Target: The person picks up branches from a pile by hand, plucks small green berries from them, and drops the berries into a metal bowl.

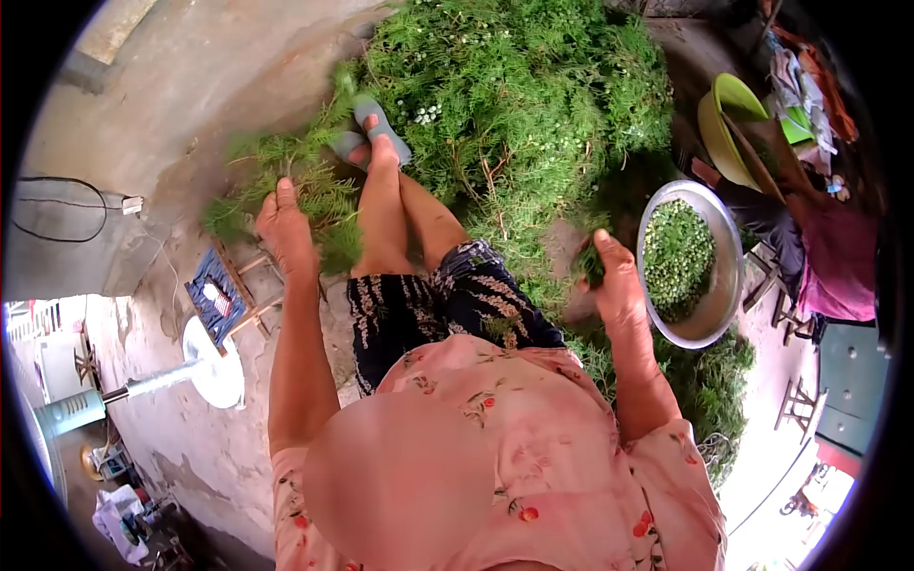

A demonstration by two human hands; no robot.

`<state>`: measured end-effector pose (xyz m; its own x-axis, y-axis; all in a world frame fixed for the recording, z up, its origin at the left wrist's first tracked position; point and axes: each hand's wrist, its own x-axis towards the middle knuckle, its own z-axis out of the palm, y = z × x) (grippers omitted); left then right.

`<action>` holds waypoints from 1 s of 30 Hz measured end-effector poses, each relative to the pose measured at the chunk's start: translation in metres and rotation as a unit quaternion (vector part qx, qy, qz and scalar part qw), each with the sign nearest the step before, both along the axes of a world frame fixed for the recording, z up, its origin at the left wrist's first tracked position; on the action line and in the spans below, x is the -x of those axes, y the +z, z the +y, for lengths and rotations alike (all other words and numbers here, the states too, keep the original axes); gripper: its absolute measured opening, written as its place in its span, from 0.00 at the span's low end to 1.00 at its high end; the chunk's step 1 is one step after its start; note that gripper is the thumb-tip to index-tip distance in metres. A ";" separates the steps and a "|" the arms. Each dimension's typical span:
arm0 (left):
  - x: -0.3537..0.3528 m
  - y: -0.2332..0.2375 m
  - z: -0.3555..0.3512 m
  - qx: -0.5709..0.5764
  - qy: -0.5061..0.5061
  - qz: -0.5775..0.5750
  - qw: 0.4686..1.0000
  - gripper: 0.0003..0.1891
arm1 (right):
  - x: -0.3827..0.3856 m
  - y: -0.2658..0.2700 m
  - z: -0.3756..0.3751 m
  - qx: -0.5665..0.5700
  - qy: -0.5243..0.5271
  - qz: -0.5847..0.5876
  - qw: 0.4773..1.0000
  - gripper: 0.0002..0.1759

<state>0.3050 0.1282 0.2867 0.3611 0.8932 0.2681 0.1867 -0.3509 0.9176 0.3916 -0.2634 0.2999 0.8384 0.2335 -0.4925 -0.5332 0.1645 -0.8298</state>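
Observation:
My left hand [286, 226] is closed on a feathery green conifer branch [328, 181], which spreads out beyond my fingers and is partly blurred. On the other side, my right hand [617, 276] has its fingers curled around a small green sprig [592, 266]. Just beside it stands a metal basin [728, 285] with many small pale-green cones [678, 252] and bits of foliage in it. A large pile of cut conifer branches [533, 95], dotted with pale cones, lies ahead of my crossed legs.
A small stool [214, 295] with a blue top stands at left, near a standing fan [71, 414]. At right, another person in a maroon top [838, 257] sits by a yellow-green tub [728, 124]. More greenery [709, 381] lies below the basin.

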 end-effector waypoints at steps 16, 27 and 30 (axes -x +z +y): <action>0.021 0.047 -0.083 0.278 -0.119 -0.031 0.953 0.12 | -0.008 -0.015 0.020 -0.112 -0.035 0.021 0.993 0.08; 0.035 0.017 -0.066 0.323 -0.209 -0.065 0.921 0.14 | -0.056 0.015 -0.095 0.508 -0.243 -0.489 0.667 0.25; 0.031 0.015 -0.068 0.398 -0.215 -0.130 0.882 0.16 | -0.124 -0.076 -0.227 0.709 -0.223 -0.376 0.553 0.34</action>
